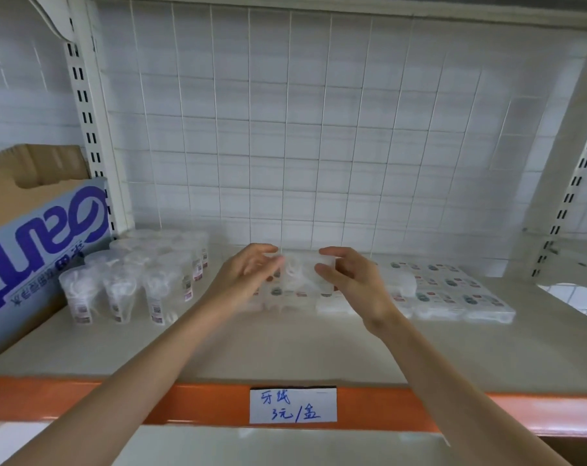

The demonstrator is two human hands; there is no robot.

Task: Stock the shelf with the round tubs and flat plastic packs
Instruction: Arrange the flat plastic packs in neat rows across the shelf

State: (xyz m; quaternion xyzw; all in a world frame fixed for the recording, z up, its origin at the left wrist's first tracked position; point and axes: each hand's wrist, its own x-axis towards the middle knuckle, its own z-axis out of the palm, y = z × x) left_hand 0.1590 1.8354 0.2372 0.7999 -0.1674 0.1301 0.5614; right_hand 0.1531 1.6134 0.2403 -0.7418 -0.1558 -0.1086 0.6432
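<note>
Arms outstretched, left hand (pixel 251 268) and right hand (pixel 350 280) pinch clear pack (pixel 302 269)

Round tubs (pixel 134 280) stand clustered at centre left on the shelf (pixel 285 348), just beside a cardboard box (pixel 39 237) at the left edge, with flat plastic packs (pixel 453 294) laid in rows at centre right. Between the two groups, the left hand (pixel 251 270) and right hand (pixel 349 277) hold a clear pack (pixel 302 267) by its ends, before the wire grid (pixel 319 129). A paper label (pixel 293 405) sits on the shelf's front edge, lower centre.
</note>
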